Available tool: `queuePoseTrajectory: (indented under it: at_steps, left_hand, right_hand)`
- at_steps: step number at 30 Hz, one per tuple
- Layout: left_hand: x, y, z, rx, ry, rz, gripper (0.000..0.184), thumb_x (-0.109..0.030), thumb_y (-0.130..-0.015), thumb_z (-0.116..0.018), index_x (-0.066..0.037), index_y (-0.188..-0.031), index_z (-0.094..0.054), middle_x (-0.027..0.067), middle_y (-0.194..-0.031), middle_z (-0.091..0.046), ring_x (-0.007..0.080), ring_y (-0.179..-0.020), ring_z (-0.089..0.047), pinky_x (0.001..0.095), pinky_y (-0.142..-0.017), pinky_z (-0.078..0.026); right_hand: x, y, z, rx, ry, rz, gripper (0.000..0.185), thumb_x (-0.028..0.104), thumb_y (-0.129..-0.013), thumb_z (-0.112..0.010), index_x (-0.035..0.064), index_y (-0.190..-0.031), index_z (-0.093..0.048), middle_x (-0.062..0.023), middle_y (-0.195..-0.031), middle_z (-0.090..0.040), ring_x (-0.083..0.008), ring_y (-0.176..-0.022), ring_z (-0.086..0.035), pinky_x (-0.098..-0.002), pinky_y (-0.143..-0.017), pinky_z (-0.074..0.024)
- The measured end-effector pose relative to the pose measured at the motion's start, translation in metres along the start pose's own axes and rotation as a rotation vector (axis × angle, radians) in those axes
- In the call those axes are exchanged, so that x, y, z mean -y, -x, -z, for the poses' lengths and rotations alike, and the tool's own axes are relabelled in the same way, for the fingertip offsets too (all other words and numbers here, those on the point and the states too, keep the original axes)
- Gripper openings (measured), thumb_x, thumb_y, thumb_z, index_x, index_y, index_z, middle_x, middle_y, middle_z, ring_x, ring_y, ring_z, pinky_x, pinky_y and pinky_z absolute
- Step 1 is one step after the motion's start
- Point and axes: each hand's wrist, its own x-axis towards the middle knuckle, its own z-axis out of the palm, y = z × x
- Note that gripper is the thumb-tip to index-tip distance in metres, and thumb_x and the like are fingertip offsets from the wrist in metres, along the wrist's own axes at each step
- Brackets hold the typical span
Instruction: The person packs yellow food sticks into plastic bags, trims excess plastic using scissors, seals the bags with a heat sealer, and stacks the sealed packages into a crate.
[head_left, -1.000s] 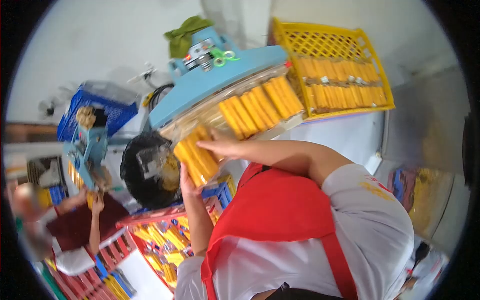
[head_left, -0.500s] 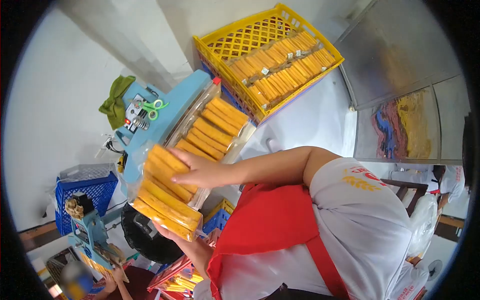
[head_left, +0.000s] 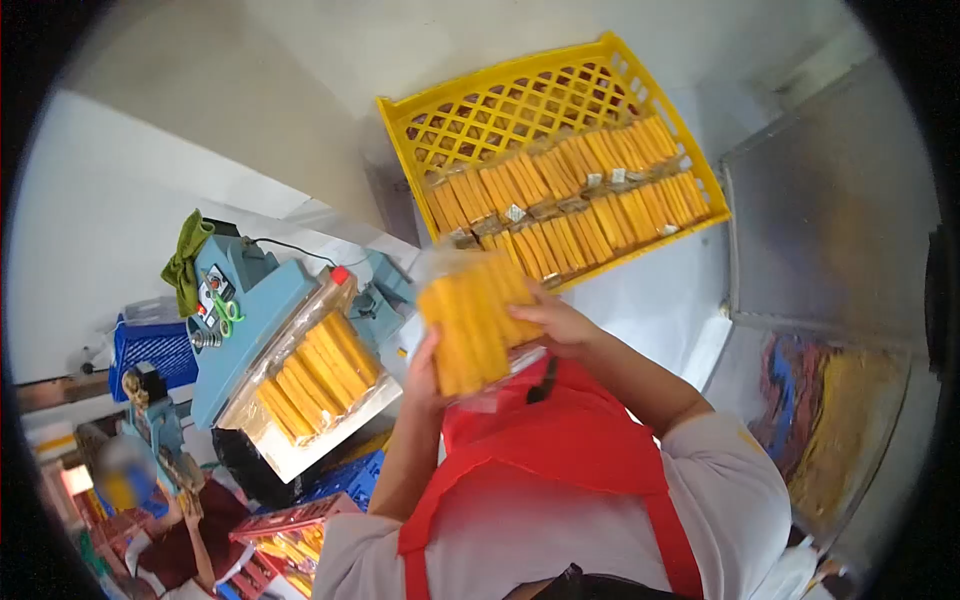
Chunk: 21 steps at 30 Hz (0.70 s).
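Note:
A stack of clear packs of yellow sticks [head_left: 465, 325], blurred by motion, is held up in front of the red apron. My left hand [head_left: 424, 372] grips its left edge, and my right hand [head_left: 556, 322] grips its right edge with the fingers on top. To the left, more yellow packs [head_left: 318, 378] lie on the ledge of the light-blue sealing machine [head_left: 245, 345]. Beyond the held packs stands a yellow crate [head_left: 400, 135] with two rows of similar packs, some with small white labels.
Green scissors [head_left: 229, 315] and a green cloth [head_left: 186, 262] rest on the machine. A black-lined bin [head_left: 245, 470] is below it. At the lower left, a co-worker's hands [head_left: 192, 512] are at another machine. A blue crate [head_left: 155, 355] stands behind.
The view has swung right toward the yellow crate. Both hands have carried the held packs away from the sealing machine toward that crate. Fewer packs lie on the machine's ledge.

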Motion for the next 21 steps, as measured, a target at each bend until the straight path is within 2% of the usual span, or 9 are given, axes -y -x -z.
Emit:
queuePoseTrajectory:
  at_steps: [2, 3, 5, 7, 11, 13, 16, 18, 21]
  left_hand:
    - [0.019, -0.048, -0.012, -0.053, 0.006, 0.077, 0.049, -0.034, -0.085, -0.045, -0.002, -0.121, -0.037, 0.0147, -0.117, -0.048, 0.0274, -0.103, -0.051, 0.0412, -0.086, -0.042]
    - [0.027, -0.070, -0.017, -0.081, 0.022, 0.173, 0.047, -0.031, -0.085, -0.045, -0.002, -0.121, -0.038, 0.0145, -0.116, -0.049, 0.0265, -0.102, -0.051, 0.0398, -0.086, -0.043]
    - [0.031, -0.112, -0.025, -0.102, 0.027, 0.177, 0.044, -0.029, -0.086, -0.045, -0.003, -0.121, -0.037, 0.0133, -0.115, -0.049, 0.0261, -0.101, -0.052, 0.0390, -0.081, -0.046]
    - [0.025, -0.152, -0.021, -0.134, 0.025, 0.191, 0.041, -0.026, -0.087, -0.045, -0.005, -0.121, -0.036, 0.0121, -0.113, -0.050, 0.0257, -0.099, -0.053, 0.0383, -0.077, -0.048]
    - [-0.026, -0.260, -0.029, -0.226, -0.251, -0.203, 0.052, -0.016, -0.085, -0.050, -0.003, -0.127, -0.023, 0.0123, -0.119, -0.044, 0.0228, -0.100, -0.051, 0.0340, -0.080, -0.047]
    - [-0.053, -0.328, -0.001, -0.276, -0.542, -0.448, 0.058, -0.014, -0.083, -0.054, -0.003, -0.129, -0.020, 0.0135, -0.119, -0.043, 0.0223, -0.102, -0.049, 0.0326, -0.083, -0.044]
    - [-0.091, -0.395, 0.023, -0.301, -0.662, -0.545, 0.064, -0.014, -0.082, -0.055, -0.002, -0.131, -0.016, 0.0146, -0.122, -0.040, 0.0220, -0.106, -0.045, 0.0309, -0.086, -0.041]
    - [-0.104, -0.422, 0.040, -0.278, -0.701, -0.565, 0.064, -0.014, -0.082, -0.055, -0.001, -0.131, -0.016, 0.0147, -0.122, -0.040, 0.0219, -0.107, -0.045, 0.0306, -0.086, -0.041]
    - [-0.114, -0.448, 0.060, -0.296, -0.761, -0.570, 0.063, -0.016, -0.083, -0.054, 0.000, -0.131, -0.016, 0.0149, -0.124, -0.038, 0.0218, -0.109, -0.043, 0.0310, -0.088, -0.039]
  right_hand:
    - [0.015, 0.008, 0.048, -0.202, 0.012, -0.045, 0.060, 0.007, -0.081, -0.052, 0.0073, -0.131, -0.019, -0.0101, -0.123, -0.040, -0.0239, -0.105, -0.049, -0.0362, -0.083, -0.0449]
    - [0.022, 0.011, 0.065, -0.191, 0.013, -0.057, 0.060, 0.007, -0.081, -0.052, 0.0073, -0.131, -0.019, -0.0101, -0.123, -0.040, -0.0239, -0.105, -0.049, -0.0362, -0.083, -0.0449]
    - [0.037, 0.006, 0.092, -0.415, -0.107, -0.014, 0.061, 0.005, -0.081, -0.051, 0.0118, -0.131, -0.018, -0.0112, -0.120, -0.042, -0.0253, -0.104, -0.049, -0.0397, -0.081, -0.0470]
    - [0.055, -0.012, 0.119, -0.417, -0.094, 0.022, 0.062, 0.005, -0.080, -0.051, 0.0131, -0.131, -0.017, -0.0119, -0.120, -0.041, -0.0260, -0.104, -0.049, -0.0406, -0.080, -0.0483]
    - [0.094, -0.088, 0.157, -0.388, 0.046, 0.159, 0.069, 0.007, -0.078, -0.056, 0.0124, -0.132, -0.013, -0.0146, -0.121, -0.039, -0.0276, -0.107, -0.046, -0.0409, -0.078, -0.0498]
    - [0.111, -0.147, 0.175, -0.362, 0.164, 0.275, 0.076, 0.007, -0.076, -0.059, 0.0098, -0.133, -0.010, -0.0156, -0.122, -0.039, -0.0280, -0.108, -0.045, -0.0397, -0.081, -0.0472]
    - [0.137, -0.243, 0.182, -0.387, 0.382, 0.277, 0.080, 0.006, -0.075, -0.061, 0.0031, -0.134, -0.007, -0.0158, -0.124, -0.039, -0.0267, -0.109, -0.045, -0.0365, -0.088, -0.0403]
    - [0.148, -0.288, 0.183, -0.297, 0.340, 0.256, 0.077, 0.014, -0.075, -0.062, 0.0059, -0.134, -0.013, -0.0147, -0.127, -0.036, -0.0260, -0.115, -0.039, -0.0373, -0.093, -0.0343]
    - [0.133, -0.363, 0.225, -0.163, 0.272, 0.348, 0.077, 0.017, -0.076, -0.063, 0.0064, -0.134, -0.015, -0.0142, -0.129, -0.035, -0.0250, -0.117, -0.036, -0.0386, -0.095, -0.0302]
